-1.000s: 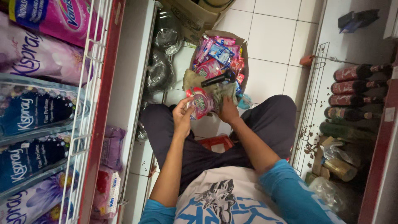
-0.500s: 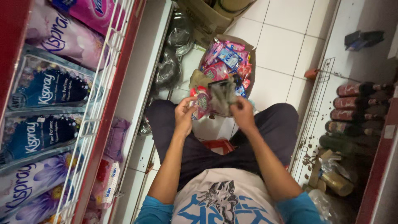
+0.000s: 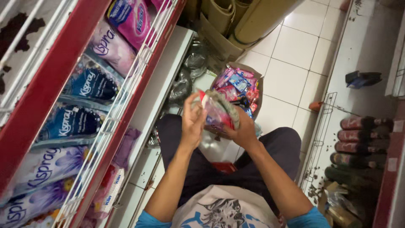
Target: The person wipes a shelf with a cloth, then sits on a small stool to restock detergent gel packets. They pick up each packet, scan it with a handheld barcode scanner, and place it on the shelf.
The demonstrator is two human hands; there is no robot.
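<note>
My left hand (image 3: pixel 193 122) and my right hand (image 3: pixel 241 131) hold a bundle of small pink and red sachets (image 3: pixel 218 113) between them, above my lap. The left palm presses the bundle's left side. The right hand's fingers wrap under its right side. Just beyond the bundle on the tiled floor stands an open cardboard box of colourful sachets (image 3: pixel 238 84), pink, blue and red. My dark trousers (image 3: pixel 270 156) show below the hands as I squat.
A red wire-fronted shelf (image 3: pixel 109 122) on the left holds pink, blue and purple refill pouches (image 3: pixel 78 114). Clear plastic bags (image 3: pixel 185 76) lie on the lower white shelf. Dark bottles (image 3: pixel 360 139) lie in a rack on the right. Cardboard boxes (image 3: pixel 236 21) stand ahead.
Both hands have lifted the sachet bundle up, away from the box and closer to the camera. The view has tilted, showing more of the left shelf.
</note>
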